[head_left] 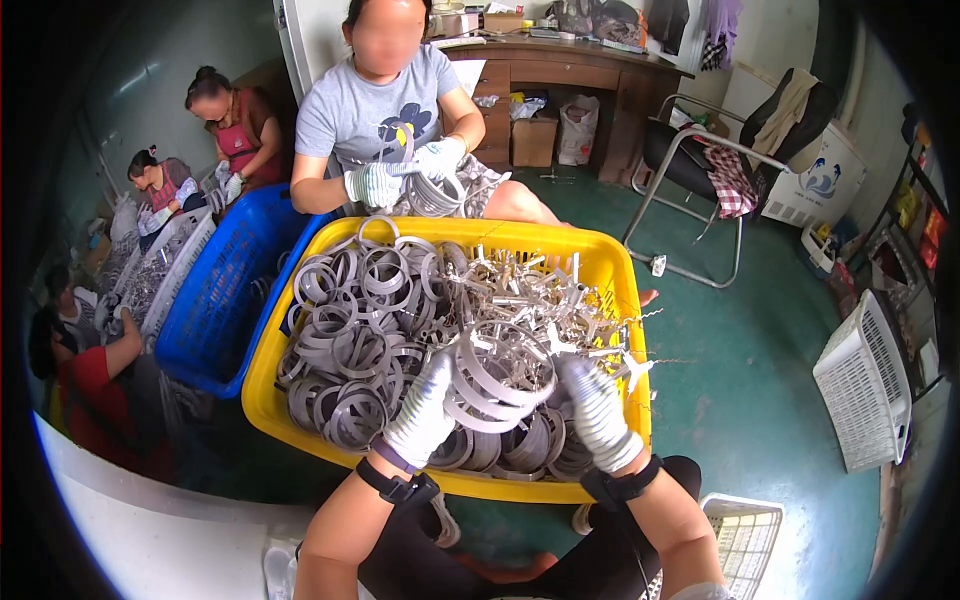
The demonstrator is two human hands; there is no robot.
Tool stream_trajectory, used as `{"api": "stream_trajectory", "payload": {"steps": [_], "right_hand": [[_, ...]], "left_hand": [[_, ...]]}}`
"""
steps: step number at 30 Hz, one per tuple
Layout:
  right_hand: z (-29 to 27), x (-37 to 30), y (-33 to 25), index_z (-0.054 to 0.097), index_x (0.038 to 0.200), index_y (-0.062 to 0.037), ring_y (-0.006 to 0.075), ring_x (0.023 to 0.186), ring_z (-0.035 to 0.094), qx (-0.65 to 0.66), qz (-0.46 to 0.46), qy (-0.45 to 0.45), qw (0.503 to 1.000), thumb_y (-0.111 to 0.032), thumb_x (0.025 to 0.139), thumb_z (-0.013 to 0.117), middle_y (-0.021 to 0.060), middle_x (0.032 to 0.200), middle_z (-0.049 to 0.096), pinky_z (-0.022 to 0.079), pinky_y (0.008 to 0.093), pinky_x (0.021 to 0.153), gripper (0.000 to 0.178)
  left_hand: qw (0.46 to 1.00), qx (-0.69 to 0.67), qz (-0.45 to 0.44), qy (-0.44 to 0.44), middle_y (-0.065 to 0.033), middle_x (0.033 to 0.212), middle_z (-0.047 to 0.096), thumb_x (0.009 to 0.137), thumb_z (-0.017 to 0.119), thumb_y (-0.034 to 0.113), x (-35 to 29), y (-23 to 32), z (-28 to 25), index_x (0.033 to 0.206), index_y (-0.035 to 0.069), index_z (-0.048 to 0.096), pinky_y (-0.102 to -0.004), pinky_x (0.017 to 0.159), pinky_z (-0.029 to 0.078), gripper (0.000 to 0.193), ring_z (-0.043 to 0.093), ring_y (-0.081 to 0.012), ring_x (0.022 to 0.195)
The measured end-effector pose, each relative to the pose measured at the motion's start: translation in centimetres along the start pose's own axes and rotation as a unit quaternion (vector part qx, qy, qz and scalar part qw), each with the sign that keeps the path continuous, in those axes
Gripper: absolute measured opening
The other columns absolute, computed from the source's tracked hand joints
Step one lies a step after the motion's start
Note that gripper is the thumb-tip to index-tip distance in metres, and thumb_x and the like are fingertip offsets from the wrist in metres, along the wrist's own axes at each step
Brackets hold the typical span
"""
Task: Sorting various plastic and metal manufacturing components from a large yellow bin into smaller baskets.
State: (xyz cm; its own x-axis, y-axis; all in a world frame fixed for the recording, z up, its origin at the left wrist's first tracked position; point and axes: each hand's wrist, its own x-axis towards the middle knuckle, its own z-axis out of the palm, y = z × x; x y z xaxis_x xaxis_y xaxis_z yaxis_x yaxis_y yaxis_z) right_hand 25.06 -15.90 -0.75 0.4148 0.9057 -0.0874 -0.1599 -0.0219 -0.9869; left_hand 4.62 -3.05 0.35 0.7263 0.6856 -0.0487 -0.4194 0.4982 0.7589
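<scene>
In front of me stands a yellow plastic basket (pixel 262 388), its left and near parts heaped with flat grey metal rings (pixel 352 350). Shiny small metal fittings (pixel 520 290) with several arms fill its far right part. My left hand (pixel 424 412), in a white striped glove with grey fingers, is closed on the left edge of a loose bunch of metal rings (pixel 492 405) above the heap. My right hand (pixel 600 415), gloved alike, is at the right edge of that bunch; its fingers are blurred, so their grip is unclear. Both wrists wear black straps.
Across the basket a person in a grey shirt (pixel 350 110) holds a stack of rings in gloved hands. A blue basket (pixel 215 290) adjoins on the left, with several people beyond. A chair (pixel 735 150), a desk (pixel 600 60) and a white basket (pixel 862 385) stand around.
</scene>
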Motion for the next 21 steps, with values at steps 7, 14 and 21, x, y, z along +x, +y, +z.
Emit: {"api": "stream_trajectory", "payload": {"steps": [7, 14, 21], "right_hand": [[4.4, -1.8, 6.5, 0.066, 0.113, -0.0021, 0.0333, 0.094, 0.067, -0.114, -0.203, -0.095, 0.968, -0.014, 0.087, 0.068, 0.017, 0.104, 0.071, 0.051, 0.0415, 0.083, 0.028], [-6.7, -14.0, -1.2, 0.067, 0.1, -0.0103, 0.0209, 0.087, 0.064, -0.321, -0.282, 0.037, 0.904, -0.012, 0.09, 0.063, 0.0063, 0.098, 0.062, 0.051, 0.0321, 0.086, 0.011], [-22.5, -31.8, 3.9, 0.067, 0.1, -0.0064, 0.0118, 0.073, 0.056, 0.005, 0.051, 0.38, 0.924, -0.021, 0.095, 0.064, 0.0004, 0.082, 0.06, 0.046, 0.0269, 0.067, 0.015]], "left_hand": [[0.994, -0.042, 0.058, -0.079, -0.0099, 0.144, 0.048, 0.097, 0.038, 0.063, -0.5, -3.4, 2.3, 0.144, 0.009, 0.038, -0.0402, 0.11, 0.04, 0.072, 0.049, -0.022, 0.128], [0.989, 0.055, 0.015, -0.134, -0.0132, 0.14, 0.051, 0.085, 0.059, 0.069, -0.7, -3.5, 3.9, 0.147, 0.009, 0.038, -0.0448, 0.105, 0.045, 0.09, 0.057, -0.0293, 0.117], [0.989, 0.105, -0.078, -0.072, -0.0107, 0.119, 0.066, 0.096, 0.061, 0.04, -1.2, -3.3, 2.0, 0.138, 0.005, 0.048, -0.0357, 0.093, 0.052, 0.056, 0.066, -0.0212, 0.1]]}}
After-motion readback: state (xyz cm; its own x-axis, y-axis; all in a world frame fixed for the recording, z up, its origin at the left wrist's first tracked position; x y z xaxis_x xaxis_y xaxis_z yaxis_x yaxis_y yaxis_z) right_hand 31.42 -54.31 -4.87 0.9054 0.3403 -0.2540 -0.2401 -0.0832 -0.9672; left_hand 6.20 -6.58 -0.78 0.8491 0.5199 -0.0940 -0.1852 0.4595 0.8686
